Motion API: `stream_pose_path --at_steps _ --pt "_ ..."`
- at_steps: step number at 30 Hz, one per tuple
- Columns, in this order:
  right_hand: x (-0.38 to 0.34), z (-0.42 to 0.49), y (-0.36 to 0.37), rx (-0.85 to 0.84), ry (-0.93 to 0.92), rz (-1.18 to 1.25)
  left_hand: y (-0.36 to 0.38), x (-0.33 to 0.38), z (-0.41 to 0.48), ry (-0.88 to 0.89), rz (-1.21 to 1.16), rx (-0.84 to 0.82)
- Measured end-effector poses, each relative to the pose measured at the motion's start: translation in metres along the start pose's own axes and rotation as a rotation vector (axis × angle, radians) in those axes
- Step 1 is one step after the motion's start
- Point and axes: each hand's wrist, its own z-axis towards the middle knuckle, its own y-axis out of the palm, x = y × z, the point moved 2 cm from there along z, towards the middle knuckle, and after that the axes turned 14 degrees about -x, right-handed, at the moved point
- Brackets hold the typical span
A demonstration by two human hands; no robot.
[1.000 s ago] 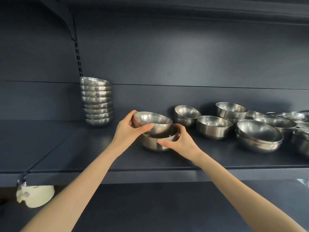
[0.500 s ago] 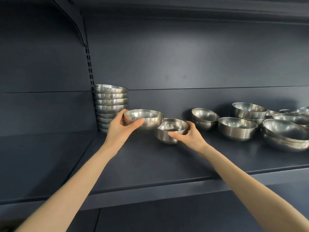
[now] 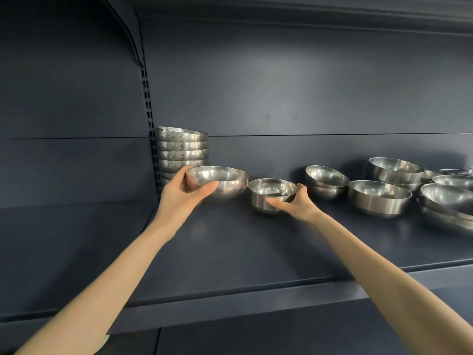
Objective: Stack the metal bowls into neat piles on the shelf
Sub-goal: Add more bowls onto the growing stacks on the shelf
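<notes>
Your left hand (image 3: pixel 183 192) has the wide bowl (image 3: pixel 222 181) clamped: thumb across the near wall, fingers hooked behind the far-left side. It sits mouth-up and level, low over the shelf (image 3: pixel 230 247). I can't tell whether its base is touching the shelf or just clear of it.

Your right hand (image 3: pixel 294 204) is wrapped round the smaller bowl (image 3: pixel 271 193), which is just right of the wide one. Their rims are nearly touching, and that one looks to be on the shelf.

The bit that matters is the stack (image 3: pixel 182 149). It's behind and slightly left of the wide bowl, tight against the slotted upright (image 3: pixel 149 129), and its top rim is well above the rim you're holding. So if that's where the bowl goes, I'd say the path is up first, then back and a little left. Go straight back and you'd hit the pile's lower bowls. Your left hand is by far the nearer one. A round bowl has no long axis to line up, so just keep it level.

The loose bowls (image 3: pixel 378 197) further right are well apart from all this.
</notes>
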Motion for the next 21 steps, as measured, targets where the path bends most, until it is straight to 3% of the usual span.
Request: stream_pose_path --at_steps 4,6,8,12,21 --pt "-0.023 -0.008 -0.001 0.072 -0.118 -0.327 0.003 0.007 0.004 0.025 -0.037 0.045" --pt "-0.039 -0.016 -0.002 0.077 -0.287 -0.233 0.005 0.014 0.004 0.016 -0.056 0.037" --pt "-0.056 -0.027 0.000 -0.032 -0.392 -0.059 0.009 0.018 0.005 0.004 -0.019 0.040" --pt "-0.078 -0.038 0.014 -0.218 -0.462 0.022 0.019 0.026 -0.002 0.077 -0.028 0.062" --pt "-0.093 -0.040 0.038 -0.330 -0.542 0.164 0.013 0.041 -0.025 0.186 -0.092 0.125"
